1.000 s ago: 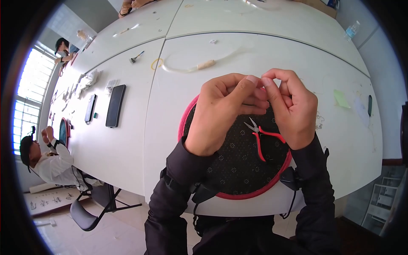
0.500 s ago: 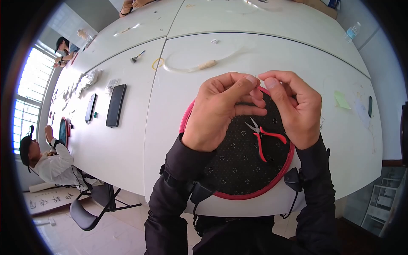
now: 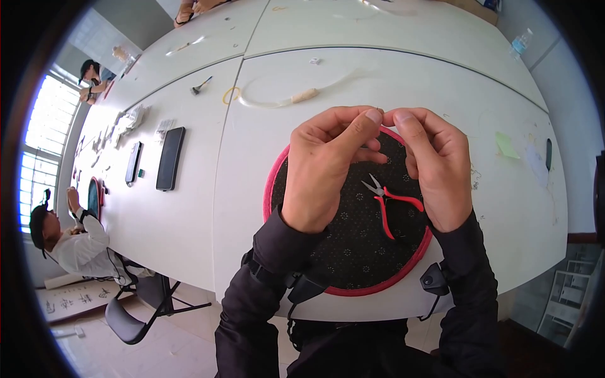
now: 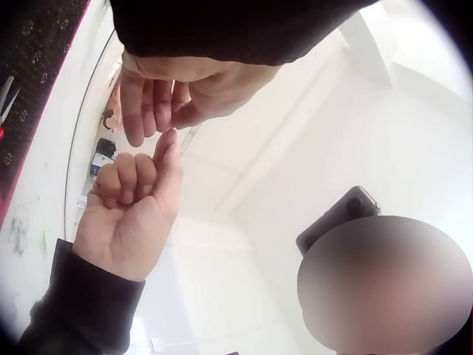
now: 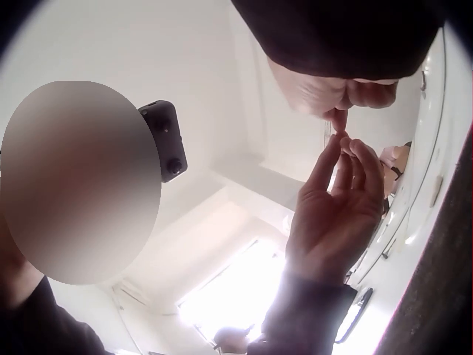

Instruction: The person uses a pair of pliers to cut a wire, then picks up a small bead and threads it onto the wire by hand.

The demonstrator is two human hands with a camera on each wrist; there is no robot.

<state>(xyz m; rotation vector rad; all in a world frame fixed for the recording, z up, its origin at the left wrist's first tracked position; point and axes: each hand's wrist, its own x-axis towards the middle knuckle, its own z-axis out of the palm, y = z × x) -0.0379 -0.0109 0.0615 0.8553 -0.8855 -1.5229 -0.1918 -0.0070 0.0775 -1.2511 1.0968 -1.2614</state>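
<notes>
Bare left hand (image 3: 324,167), bare right hand (image 3: 436,167), each grip pinched together, anything held unclear, red-handled metal pliers (image 3: 382,196) on round black mat (image 3: 353,252)

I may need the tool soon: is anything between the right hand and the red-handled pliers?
Nothing visible stands in the way. In the head view, the pliers lie uncovered on the dark round mat, with no object showing between them and the right hand. Whether that hand pinches something small, I cannot tell.

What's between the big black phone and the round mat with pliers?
In the head view, only white tabletop lies between phone and round mat, crossed by a thin seam.
</notes>
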